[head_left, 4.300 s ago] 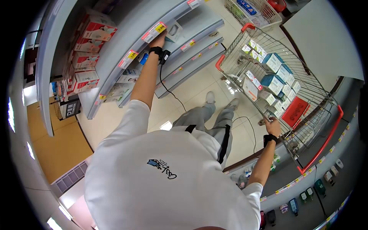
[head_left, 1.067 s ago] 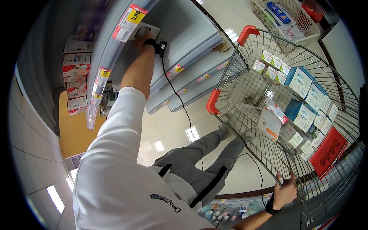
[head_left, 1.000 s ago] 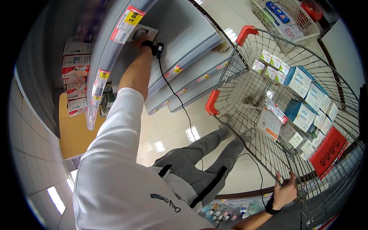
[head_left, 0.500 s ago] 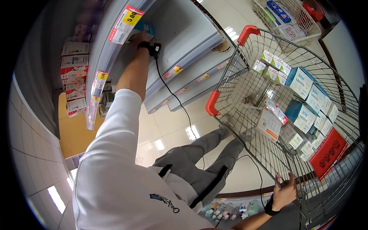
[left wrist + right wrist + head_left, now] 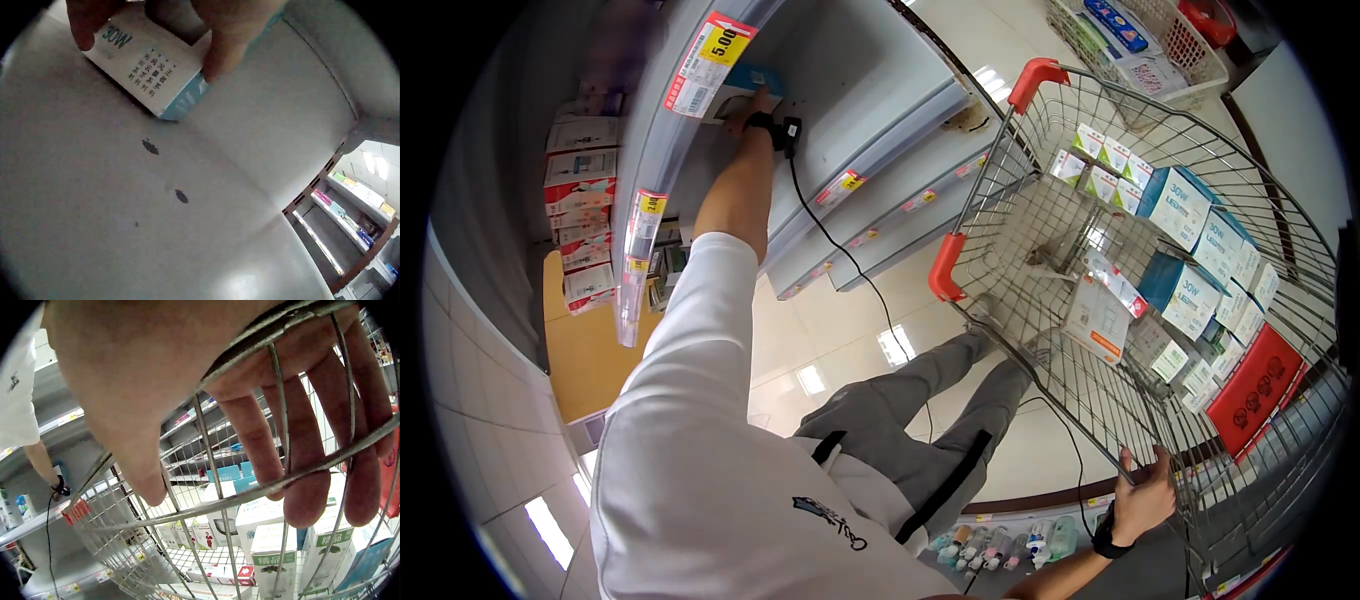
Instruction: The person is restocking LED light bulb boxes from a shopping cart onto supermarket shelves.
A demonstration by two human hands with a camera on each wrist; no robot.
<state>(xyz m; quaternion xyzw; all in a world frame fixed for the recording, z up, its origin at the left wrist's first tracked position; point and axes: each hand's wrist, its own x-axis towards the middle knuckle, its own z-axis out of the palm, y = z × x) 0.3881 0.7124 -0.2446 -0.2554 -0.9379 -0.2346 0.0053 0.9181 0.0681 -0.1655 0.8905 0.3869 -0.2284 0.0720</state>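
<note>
At the back of a grey shelf (image 5: 850, 70), my left hand (image 5: 752, 108) grips a white and blue box (image 5: 140, 59) marked 30W. In the left wrist view, fingers and thumb lie on opposite sides of the box, which has a cut-out opening and rests close over the shelf surface. My right hand (image 5: 1145, 503) holds the side rim of a wire shopping cart (image 5: 945, 268); the right wrist view shows its fingers (image 5: 306, 494) hooked over the wires. Inside the cart lie several blue and white 30W LED boxes (image 5: 1180, 208), small green and white boxes (image 5: 1102, 185) and a flat white box (image 5: 1097, 318).
A price-tagged shelf edge (image 5: 712, 62) overhangs my left forearm. Red and white boxes (image 5: 582, 180) stand on the upper shelf. A plastic basket (image 5: 1190, 45) sits beyond the cart. A black cable (image 5: 840, 250) trails from my left wrist; bottles (image 5: 1000, 545) line a low shelf behind.
My left hand, earlier under the shelf edge and at a white box face with an opening, has turned the box so its blue side shows. The right hand stays on the cart rim.
</note>
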